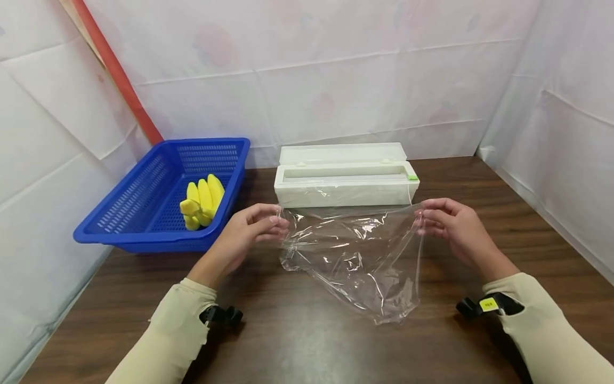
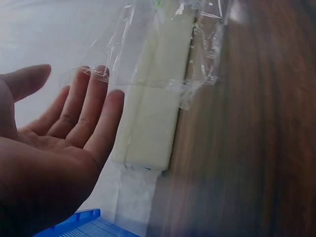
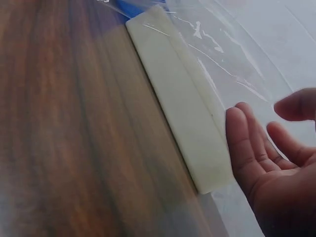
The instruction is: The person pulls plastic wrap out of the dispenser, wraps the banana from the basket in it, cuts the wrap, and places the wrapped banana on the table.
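Note:
A loose sheet of clear plastic wrap (image 1: 355, 250) hangs crumpled between my two hands in the head view, its top edge stretched across and its lower part drooping over the table. My left hand (image 1: 251, 229) holds the left corner at its fingertips; its fingers (image 2: 101, 91) are gently bent in the left wrist view. At the opposite corner, my right hand (image 1: 455, 226) holds the film near thumb and index finger, which stand close together in the right wrist view. Just behind the film sits a white wrap dispenser box (image 1: 347, 194), its lid (image 1: 342, 153) raised.
To the left stands a blue plastic basket (image 1: 163, 240) with a bunch of yellow bananas (image 1: 206, 200) inside. A small green tab (image 1: 412, 177) marks the dispenser's right end. White sheeting (image 1: 326, 80) walls the back and sides of the dark wooden table (image 1: 288, 341).

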Action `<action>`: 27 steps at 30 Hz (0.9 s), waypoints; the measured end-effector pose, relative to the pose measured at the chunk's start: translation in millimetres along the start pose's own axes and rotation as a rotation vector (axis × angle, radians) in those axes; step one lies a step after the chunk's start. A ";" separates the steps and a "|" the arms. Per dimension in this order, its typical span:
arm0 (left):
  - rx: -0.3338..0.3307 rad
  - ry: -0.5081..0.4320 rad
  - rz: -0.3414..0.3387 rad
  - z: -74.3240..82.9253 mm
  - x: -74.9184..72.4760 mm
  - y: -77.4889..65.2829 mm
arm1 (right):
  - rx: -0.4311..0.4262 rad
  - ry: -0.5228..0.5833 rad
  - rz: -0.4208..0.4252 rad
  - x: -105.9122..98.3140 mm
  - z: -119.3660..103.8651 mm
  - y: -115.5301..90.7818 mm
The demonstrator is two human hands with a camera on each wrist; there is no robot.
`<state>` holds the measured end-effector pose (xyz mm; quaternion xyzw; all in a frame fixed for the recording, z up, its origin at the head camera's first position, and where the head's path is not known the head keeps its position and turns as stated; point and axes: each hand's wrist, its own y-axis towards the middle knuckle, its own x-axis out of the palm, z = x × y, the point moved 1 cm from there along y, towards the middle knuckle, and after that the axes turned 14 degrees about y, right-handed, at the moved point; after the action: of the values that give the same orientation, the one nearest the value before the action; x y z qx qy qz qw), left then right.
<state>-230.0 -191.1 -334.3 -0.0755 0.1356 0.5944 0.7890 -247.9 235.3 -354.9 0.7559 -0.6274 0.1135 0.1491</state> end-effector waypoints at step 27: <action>-0.120 0.055 -0.180 -23.3 3.2 -5.8 | 0.261 -0.322 -0.201 -8.3 11.3 -5.7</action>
<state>-226.5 -196.3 -357.7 -0.1509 0.1142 0.5259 0.8292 -244.0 239.7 -368.9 0.8358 -0.5445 0.0562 -0.0415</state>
